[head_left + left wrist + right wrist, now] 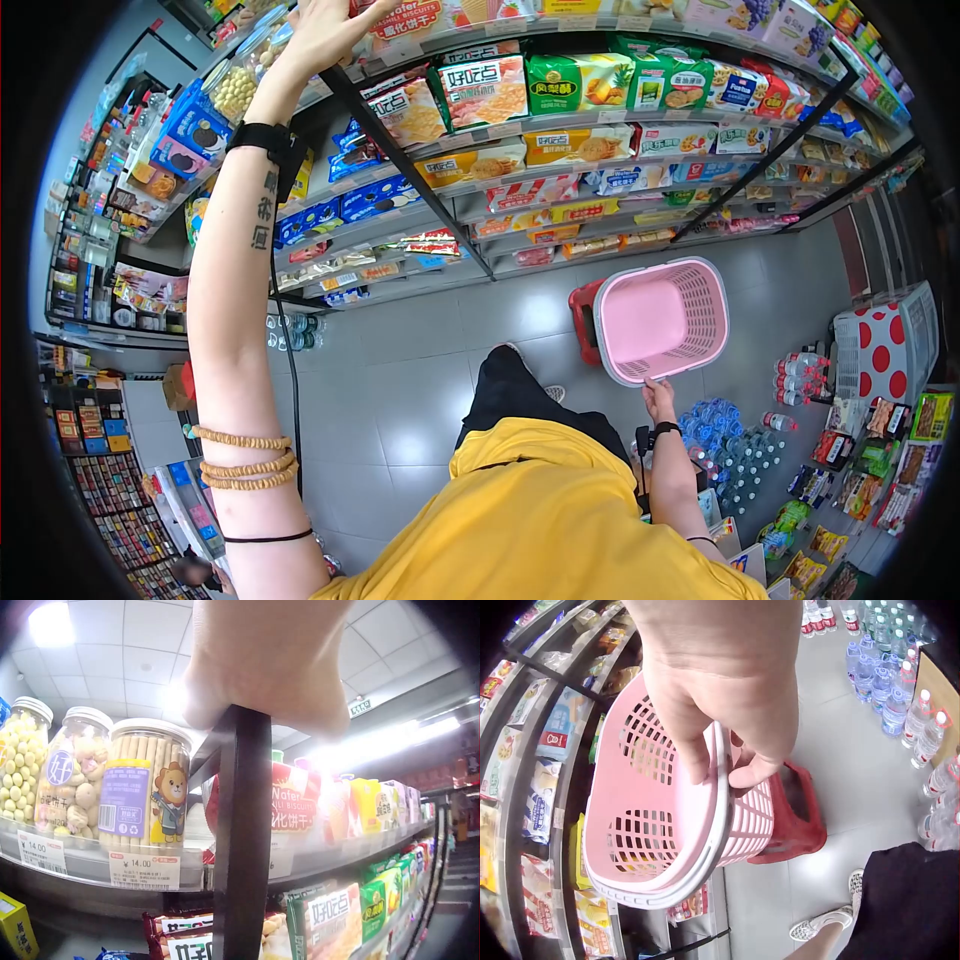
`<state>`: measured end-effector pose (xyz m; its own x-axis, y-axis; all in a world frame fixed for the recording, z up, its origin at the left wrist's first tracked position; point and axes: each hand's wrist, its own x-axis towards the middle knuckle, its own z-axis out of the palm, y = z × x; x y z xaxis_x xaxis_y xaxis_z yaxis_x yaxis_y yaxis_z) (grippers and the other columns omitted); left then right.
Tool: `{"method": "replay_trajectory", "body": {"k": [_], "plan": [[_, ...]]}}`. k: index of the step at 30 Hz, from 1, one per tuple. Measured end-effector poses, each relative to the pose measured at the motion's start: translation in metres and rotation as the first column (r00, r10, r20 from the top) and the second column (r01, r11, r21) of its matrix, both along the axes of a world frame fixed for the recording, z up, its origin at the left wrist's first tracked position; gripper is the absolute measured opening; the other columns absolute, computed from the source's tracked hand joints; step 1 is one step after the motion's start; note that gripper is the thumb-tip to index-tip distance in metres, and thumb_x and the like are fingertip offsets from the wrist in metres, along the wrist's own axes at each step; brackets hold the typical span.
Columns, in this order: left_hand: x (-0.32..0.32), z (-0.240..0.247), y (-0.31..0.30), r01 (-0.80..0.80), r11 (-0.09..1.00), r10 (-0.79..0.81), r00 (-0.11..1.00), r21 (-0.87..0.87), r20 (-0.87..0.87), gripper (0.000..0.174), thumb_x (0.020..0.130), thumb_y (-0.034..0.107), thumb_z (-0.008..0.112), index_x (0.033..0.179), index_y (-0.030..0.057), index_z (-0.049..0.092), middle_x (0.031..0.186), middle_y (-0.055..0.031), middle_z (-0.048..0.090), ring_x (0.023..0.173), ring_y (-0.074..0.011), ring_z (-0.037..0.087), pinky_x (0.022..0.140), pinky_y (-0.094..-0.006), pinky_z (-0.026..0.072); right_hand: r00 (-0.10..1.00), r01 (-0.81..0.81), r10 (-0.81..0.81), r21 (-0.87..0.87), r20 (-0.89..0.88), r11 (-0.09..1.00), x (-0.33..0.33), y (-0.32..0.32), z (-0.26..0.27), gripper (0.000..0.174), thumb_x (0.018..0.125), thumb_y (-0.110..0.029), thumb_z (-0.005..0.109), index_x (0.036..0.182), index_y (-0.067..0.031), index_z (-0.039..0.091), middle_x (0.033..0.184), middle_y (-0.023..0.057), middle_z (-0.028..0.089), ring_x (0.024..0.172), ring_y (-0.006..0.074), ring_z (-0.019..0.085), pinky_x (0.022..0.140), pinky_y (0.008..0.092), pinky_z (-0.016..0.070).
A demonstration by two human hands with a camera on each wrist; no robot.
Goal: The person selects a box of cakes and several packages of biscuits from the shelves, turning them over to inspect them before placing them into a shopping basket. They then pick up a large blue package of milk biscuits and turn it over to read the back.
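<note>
My right hand grips the rim of a pink plastic shopping basket, fingers inside and thumb outside. The basket is empty and stands over a red plastic stool; in the head view the hand is at its near edge. My left hand is raised to the top shelf, above a black shelf post; its fingers are cut off by the frame. In the left wrist view the left hand overlaps the post's top, its fingers hidden. A wafer biscuit pack stands beside the post.
Clear jars of biscuit sticks and round snacks line the shelf left of the post. Packs of biscuits fill the tiers below. Bottled water stands on the grey tile floor at the right.
</note>
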<state>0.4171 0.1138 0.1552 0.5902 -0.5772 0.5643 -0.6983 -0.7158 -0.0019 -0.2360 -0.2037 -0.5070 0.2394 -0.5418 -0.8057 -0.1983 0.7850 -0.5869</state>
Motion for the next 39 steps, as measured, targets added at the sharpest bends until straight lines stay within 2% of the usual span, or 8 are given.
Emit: {"method": "replay_trajectory", "body": {"k": [9, 12, 15, 18, 24, 29, 30, 39], "plan": [[-0.012, 0.004, -0.005, -0.061, 0.998, 0.061, 0.998, -0.002, -0.01, 0.064, 0.095, 0.059, 0.064, 0.128, 0.0036, 0.061, 0.126, -0.0209, 0.057, 0.122, -0.0377, 0.052, 0.106, -0.047, 0.0412, 0.999, 0.025, -0.024, 0.01, -0.048, 1.0, 0.008, 0.002, 0.006, 0.05, 0.087, 0.005, 0.078, 0.118, -0.0119, 0.042, 0.091, 0.0056, 0.066, 0.064, 0.0139, 0.064, 0.054, 0.0262, 0.0564], [-0.009, 0.002, -0.004, -0.059, 0.998, 0.059, 0.998, 0.009, 0.017, 0.063, 0.095, 0.058, 0.064, 0.127, 0.0032, 0.061, 0.126, -0.0209, 0.057, 0.122, -0.0373, 0.051, 0.106, -0.0466, 0.0412, 0.999, 0.009, -0.007, 0.055, -0.031, 0.998, 0.001, -0.006, -0.011, 0.102, 0.084, 0.008, 0.078, 0.162, -0.0037, 0.013, 0.106, 0.0148, 0.067, 0.071, 0.0164, 0.067, 0.057, 0.0276, 0.0572], [-0.011, 0.003, -0.004, -0.052, 0.999, 0.051, 0.999, 0.011, 0.019, 0.062, 0.096, 0.057, 0.064, 0.127, 0.0029, 0.062, 0.125, -0.0205, 0.057, 0.121, -0.037, 0.052, 0.106, -0.0461, 0.0415, 1.0, 0.017, -0.017, 0.062, -0.004, 0.998, 0.001, -0.006, -0.012, 0.101, 0.085, 0.009, 0.077, 0.162, -0.0037, 0.013, 0.102, 0.0145, 0.066, 0.066, 0.0157, 0.064, 0.054, 0.028, 0.0565], [-0.012, 0.004, -0.004, -0.043, 0.999, 0.043, 0.999, -0.002, 0.004, 0.061, 0.096, 0.055, 0.065, 0.127, 0.0028, 0.062, 0.124, -0.0201, 0.057, 0.12, -0.0366, 0.053, 0.105, -0.0453, 0.0419, 0.997, 0.033, -0.031, 0.031, -0.071, 0.999, 0.006, -0.001, -0.006, 0.055, 0.087, 0.004, 0.078, 0.126, -0.0104, 0.042, 0.094, 0.0071, 0.068, 0.057, 0.0135, 0.06, 0.051, 0.0276, 0.0555], [-0.021, 0.008, -0.008, -0.068, 0.998, 0.068, 0.997, -0.007, -0.038, 0.062, 0.095, 0.055, 0.066, 0.127, 0.0026, 0.061, 0.124, -0.0198, 0.058, 0.121, -0.0364, 0.053, 0.106, -0.0444, 0.0422, 0.995, 0.052, -0.048, 0.043, -0.088, 0.998, 0.011, 0.005, 0.013, 0.095, 0.087, 0.004, 0.078, 0.159, -0.0069, 0.017, 0.094, 0.0086, 0.068, 0.056, 0.0144, 0.06, 0.049, 0.0276, 0.0538], [0.058, -0.019, 0.017, -0.045, 0.988, 0.016, 0.982, 0.151, 0.188, 0.06, 0.105, 0.058, 0.05, 0.147, 0.0149, 0.055, 0.15, -0.0154, 0.051, 0.141, -0.0379, 0.043, 0.12, -0.0465, 0.0308, 0.998, 0.024, -0.022, 0.04, -0.06, 0.999, 0.005, 0.001, 0.0, 0.098, 0.086, 0.004, 0.078, 0.159, -0.0054, 0.013, 0.093, 0.0101, 0.067, 0.056, 0.0166, 0.063, 0.046, 0.029, 0.0537], [0.072, -0.023, 0.021, 0.054, 0.995, -0.067, 0.983, 0.078, 0.173, 0.077, 0.095, 0.073, 0.055, 0.144, 0.0143, 0.058, 0.147, -0.0155, 0.054, 0.137, -0.0395, 0.045, 0.116, -0.0496, 0.0313, 0.998, 0.026, -0.024, 0.036, -0.058, 0.999, 0.005, 0.001, 0.0, 0.098, 0.086, 0.004, 0.079, 0.159, -0.0053, 0.013, 0.092, 0.0104, 0.067, 0.056, 0.0169, 0.064, 0.046, 0.0292, 0.0539], [0.066, -0.021, 0.019, 0.048, 0.997, -0.055, 0.991, 0.061, 0.123, 0.071, 0.098, 0.068, 0.055, 0.144, 0.0144, 0.059, 0.146, -0.0156, 0.053, 0.139, -0.0386, 0.043, 0.117, -0.0495, 0.0302, 0.996, 0.047, -0.044, 0.04, -0.075, 0.998, 0.007, 0.004, -0.001, 0.096, 0.086, 0.006, 0.078, 0.158, -0.0063, 0.015, 0.092, 0.0104, 0.066, 0.055, 0.0167, 0.063, 0.048, 0.0297, 0.0552]]}}
